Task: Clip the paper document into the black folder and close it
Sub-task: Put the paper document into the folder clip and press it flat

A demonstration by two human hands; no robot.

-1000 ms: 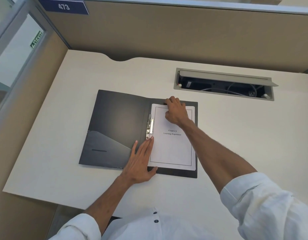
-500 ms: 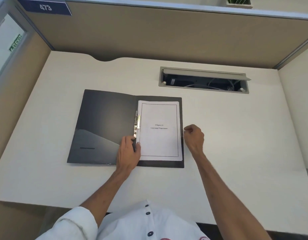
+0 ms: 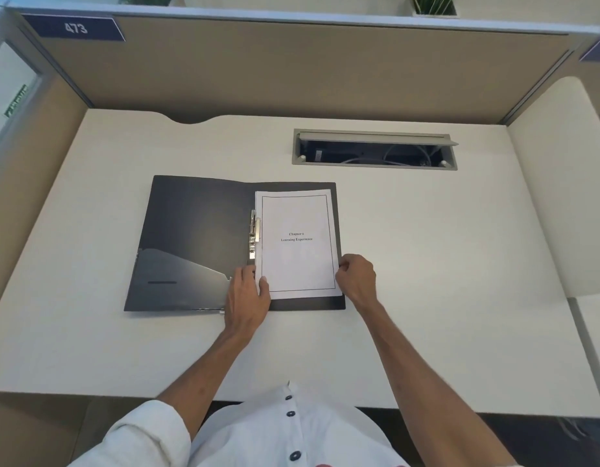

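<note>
White paper document reads "Chapter 6 Learning Experience"; partition sign "473".

matt black folder, shiny metal clip

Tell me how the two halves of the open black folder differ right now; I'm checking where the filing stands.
The folder's left half is bare apart from a slanted pocket at its near end; the right half is almost covered by the paper document. The metal clip sits by the spine on the right half's side, at the paper's edge. The left hand rests at the spine, the right hand at the right half's outer edge. Both lie flat on the desk.
</note>
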